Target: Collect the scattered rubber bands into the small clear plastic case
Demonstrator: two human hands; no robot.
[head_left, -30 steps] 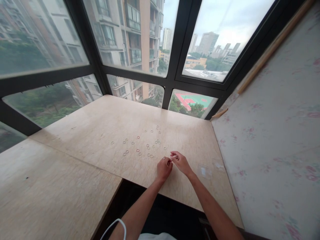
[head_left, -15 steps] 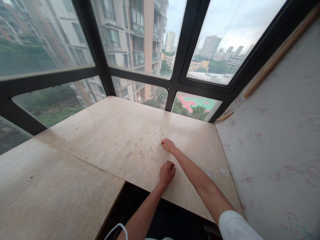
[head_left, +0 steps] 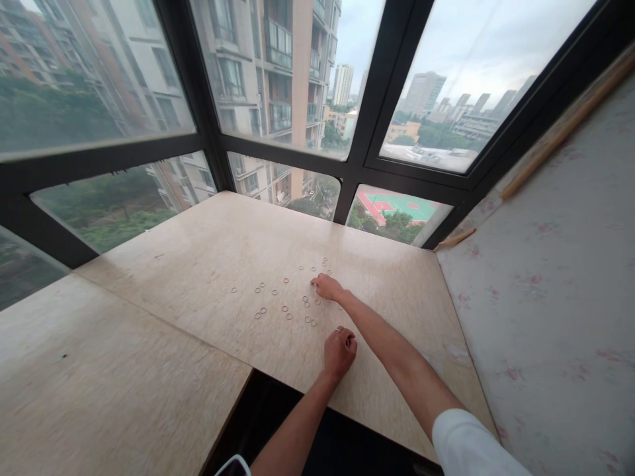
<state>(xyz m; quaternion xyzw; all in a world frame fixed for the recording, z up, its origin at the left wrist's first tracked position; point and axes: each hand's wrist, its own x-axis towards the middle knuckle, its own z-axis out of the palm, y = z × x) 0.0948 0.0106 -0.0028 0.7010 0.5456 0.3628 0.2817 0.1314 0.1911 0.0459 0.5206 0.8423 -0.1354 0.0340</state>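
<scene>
Several thin small rings lie scattered on the pale marble-patterned surface, among them a red ring and a purplish-red ring. My right hand reaches in over them from the right. Its index finger stretches left, just apart from the fingers below it, with the tips close to the surface. I see no ring between them. Nearer to me, my left hand rests curled at the front of the surface, wearing a finger ring. Its fingers close around something too small to make out. A pale ring lies just beyond it.
The marble-patterned surface meets dark window frames at the back and a flowered wall on the right. At front left, a seam and a cut-out corner with a dark gap break the surface.
My right hand has moved a little left over the rings, and its index finger now points out. My left hand stays curled near the front edge. The view has shifted slightly.
</scene>
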